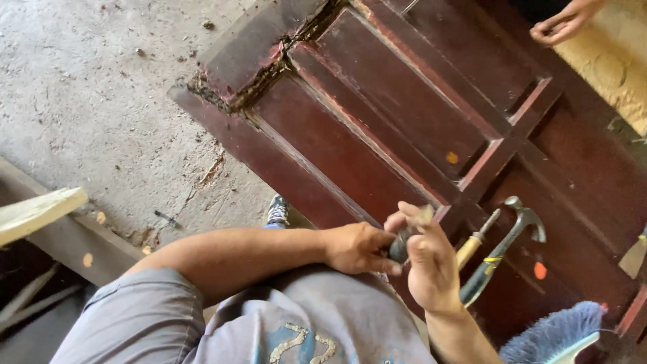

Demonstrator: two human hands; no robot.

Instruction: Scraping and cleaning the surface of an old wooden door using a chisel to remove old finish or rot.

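1. Dark and small, the object sits pinched between both hands, near the middle of the view, over the door's near edge.
2. The left hand is pressed shut on its lower end; the right hand curls its fingers tight around the top.
3. Judging by this, the hands are working the object itself; what follows calls for a steady two-handed hold.
4. Just right lie a chisel and hammer on the dark red door.
5. Far right, another person's hand; near right, a blue brush.
6. No packages, labels or signs show.
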